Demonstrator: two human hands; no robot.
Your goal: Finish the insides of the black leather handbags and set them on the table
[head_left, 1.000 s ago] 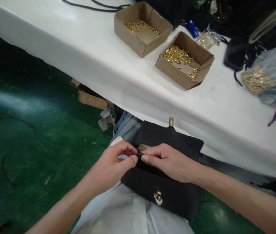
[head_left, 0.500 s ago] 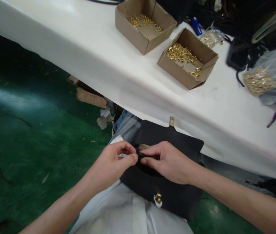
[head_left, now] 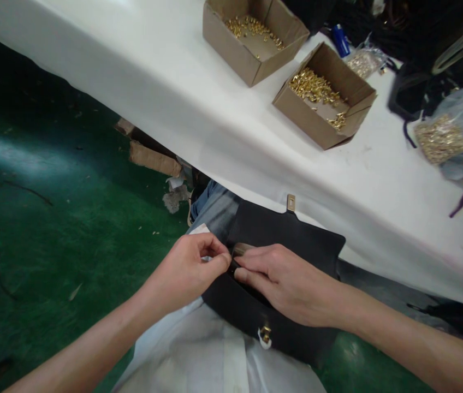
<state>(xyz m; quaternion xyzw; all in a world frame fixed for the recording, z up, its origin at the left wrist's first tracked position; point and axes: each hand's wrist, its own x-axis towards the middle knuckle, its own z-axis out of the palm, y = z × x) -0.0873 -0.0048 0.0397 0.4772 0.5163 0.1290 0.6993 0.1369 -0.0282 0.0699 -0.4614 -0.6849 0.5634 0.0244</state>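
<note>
A black handbag (head_left: 292, 234) lies open on my lap, its flap raised toward the table, a gold clasp tab (head_left: 291, 202) at the flap's tip and a gold lock (head_left: 265, 331) on the front. My left hand (head_left: 188, 270) pinches the bag's left end at the opening, fingers closed. My right hand (head_left: 286, 281) meets it there, its fingertips closed on the bag's upper edge and partly inside the opening. What the fingertips pinch is too small to name.
A white table (head_left: 174, 87) runs diagonally above my lap. On it stand two cardboard boxes of gold fittings (head_left: 256, 35) (head_left: 324, 98), a blue object (head_left: 340, 39), plastic bags of gold parts (head_left: 444, 139) and black straps. Green floor with cardboard scraps (head_left: 153, 158) lies to the left.
My right hand has slid a little lower and further along the bag's opening. The view has shifted slightly left and down. My left hand keeps its pinch.
</note>
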